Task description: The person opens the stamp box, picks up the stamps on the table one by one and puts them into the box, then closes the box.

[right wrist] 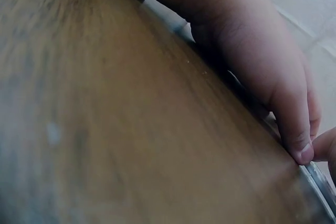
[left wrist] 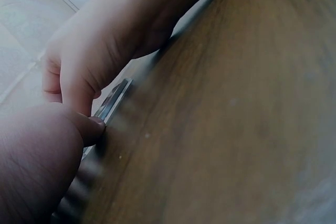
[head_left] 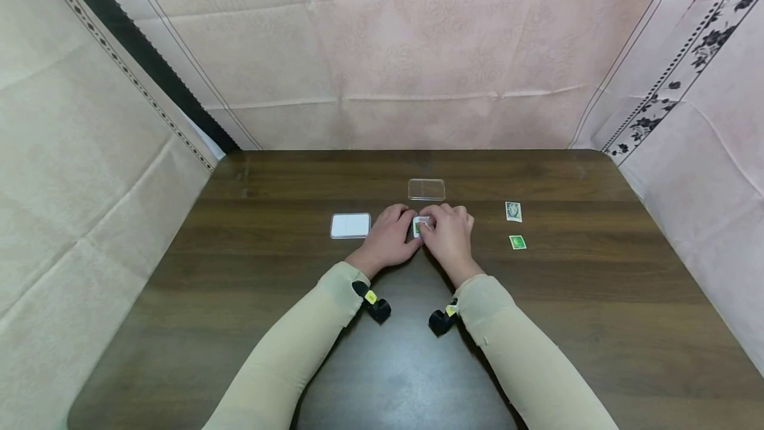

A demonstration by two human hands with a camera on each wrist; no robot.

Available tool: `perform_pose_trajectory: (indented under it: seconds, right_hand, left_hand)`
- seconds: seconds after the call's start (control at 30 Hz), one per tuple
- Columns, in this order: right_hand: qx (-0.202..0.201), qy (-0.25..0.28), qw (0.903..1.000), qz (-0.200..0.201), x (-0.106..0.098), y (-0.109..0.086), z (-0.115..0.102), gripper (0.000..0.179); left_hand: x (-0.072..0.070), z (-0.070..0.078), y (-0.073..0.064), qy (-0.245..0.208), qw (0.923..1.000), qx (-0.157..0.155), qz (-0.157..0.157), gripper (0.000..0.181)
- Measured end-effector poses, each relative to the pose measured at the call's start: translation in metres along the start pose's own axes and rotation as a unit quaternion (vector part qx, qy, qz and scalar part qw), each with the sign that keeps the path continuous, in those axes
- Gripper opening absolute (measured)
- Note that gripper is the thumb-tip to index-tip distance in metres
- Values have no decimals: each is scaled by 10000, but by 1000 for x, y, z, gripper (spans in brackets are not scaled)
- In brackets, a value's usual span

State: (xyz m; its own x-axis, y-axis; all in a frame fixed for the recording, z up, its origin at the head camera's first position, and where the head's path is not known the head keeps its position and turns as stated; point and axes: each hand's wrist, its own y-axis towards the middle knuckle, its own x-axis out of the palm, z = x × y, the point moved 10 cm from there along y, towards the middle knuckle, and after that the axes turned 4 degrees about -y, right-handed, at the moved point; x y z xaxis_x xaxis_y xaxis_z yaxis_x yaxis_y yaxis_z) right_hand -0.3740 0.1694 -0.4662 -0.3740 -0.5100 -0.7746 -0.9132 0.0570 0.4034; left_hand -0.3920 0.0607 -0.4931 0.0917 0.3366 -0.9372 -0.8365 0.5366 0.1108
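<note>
Pale sleeves (head_left: 298, 344) lead to hands (head_left: 389, 239) (head_left: 449, 234) holding a white-edged, greenish case (head_left: 416, 227).

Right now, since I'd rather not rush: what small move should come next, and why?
I'd probably press the green piece gently flat with the right hand, while the left hand steadies the white-edged case: both hands already touch that case, and the right thumb is right beside the green.
</note>
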Motion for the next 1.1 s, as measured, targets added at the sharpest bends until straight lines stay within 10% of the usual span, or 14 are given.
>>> perform_pose_trajectory:
  seconds: [0.27,0.67,1.1]
  right_hand:
    - [289,380,9989,-36,0,3,7,45]
    - [308,1609,9846,610,-19,11,30,33]
    - [-666,515,9887,-1237,-10,2,48,41]
  left_hand:
    - [2,-2,0,5,10000,-42,-32,60]
    - [3,-4,2,-165,9998,-69,-19,62]
    - [2,-4,1,-137,9999,-77,-36,62]
